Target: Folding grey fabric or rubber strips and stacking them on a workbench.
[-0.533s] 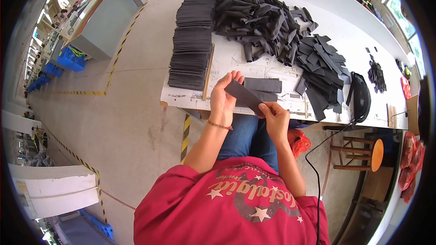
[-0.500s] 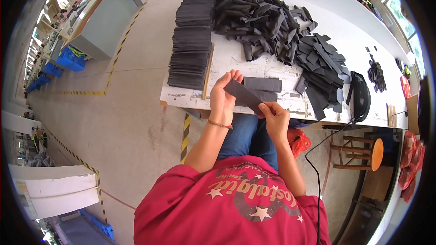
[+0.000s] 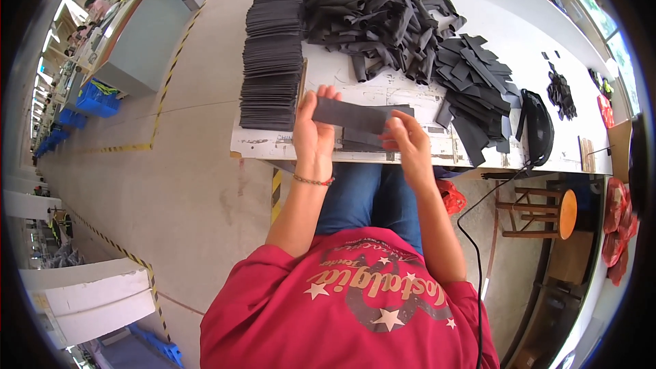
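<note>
A flat black fabric strip [image 3: 350, 116] stretches between my hands above the table's front edge. Its left end lies between the thumb and fingers of my left hand [image 3: 314, 126], palm turned up. My right hand [image 3: 410, 142] pinches the other end, its fingertips slightly blurred. Beneath the held strip, more black strips [image 3: 361, 139] lie on the white table [image 3: 427, 157], partly hidden by it. Left of my hands runs a long, tightly packed row of black strips [image 3: 273, 61] with a thin wooden slat along its side.
A heap of rolled black pieces [image 3: 383, 20] lies farther back, with a pile of flat black strips [image 3: 471, 85] to its right. Near the right side are a black mesh-like case [image 3: 538, 130] with a cable and black gloves [image 3: 562, 96]. A wooden stool [image 3: 566, 214] stands below.
Both hands and the strip have shifted left in the picture. The strip has turned from slanting down rightward to nearly level. The whole view has moved slightly too.
</note>
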A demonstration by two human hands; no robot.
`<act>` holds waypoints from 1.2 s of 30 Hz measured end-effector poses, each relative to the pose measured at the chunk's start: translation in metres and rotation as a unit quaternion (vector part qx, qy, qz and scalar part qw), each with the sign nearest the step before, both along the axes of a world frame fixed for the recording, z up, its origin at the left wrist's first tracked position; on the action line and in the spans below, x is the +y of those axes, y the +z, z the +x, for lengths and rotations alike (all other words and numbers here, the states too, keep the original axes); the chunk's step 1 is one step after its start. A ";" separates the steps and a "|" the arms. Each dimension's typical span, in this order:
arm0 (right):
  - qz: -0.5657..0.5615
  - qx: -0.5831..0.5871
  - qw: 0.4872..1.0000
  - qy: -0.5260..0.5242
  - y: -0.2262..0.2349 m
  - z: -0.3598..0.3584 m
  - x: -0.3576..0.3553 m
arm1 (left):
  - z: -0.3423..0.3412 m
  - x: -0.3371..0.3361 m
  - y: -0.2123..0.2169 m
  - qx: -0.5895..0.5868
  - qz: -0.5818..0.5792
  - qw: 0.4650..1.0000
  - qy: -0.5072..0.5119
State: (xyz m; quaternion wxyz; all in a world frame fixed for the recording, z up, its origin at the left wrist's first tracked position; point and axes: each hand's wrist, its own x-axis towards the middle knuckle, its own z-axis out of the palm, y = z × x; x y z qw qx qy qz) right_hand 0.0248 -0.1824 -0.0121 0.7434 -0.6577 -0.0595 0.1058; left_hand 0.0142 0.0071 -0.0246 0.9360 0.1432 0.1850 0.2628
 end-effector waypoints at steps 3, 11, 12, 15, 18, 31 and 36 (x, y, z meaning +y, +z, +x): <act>-0.060 -0.019 0.998 -0.017 -0.023 -0.001 0.004 | -0.010 -0.012 -0.025 0.008 0.012 0.999 -0.046; -0.205 -0.084 0.972 -0.077 -0.055 -0.002 -0.032 | -0.033 -0.046 -0.052 0.206 0.388 0.897 0.050; -0.217 -0.091 0.968 -0.088 -0.050 0.003 -0.030 | -0.026 -0.046 -0.053 0.185 0.389 0.901 0.056; -0.233 -0.105 0.961 -0.110 -0.059 0.020 -0.025 | -0.002 -0.038 -0.069 0.216 0.546 0.803 0.104; -0.320 -0.136 0.930 -0.119 -0.087 0.028 -0.021 | 0.000 -0.038 -0.102 0.272 0.717 0.634 0.101; -0.421 -0.208 0.851 -0.236 -0.086 0.072 -0.117 | 0.081 0.030 -0.067 0.232 0.664 0.709 0.036; -0.710 -0.211 0.648 -0.175 -0.096 0.084 -0.143 | 0.171 0.040 -0.097 0.343 0.703 0.622 -0.023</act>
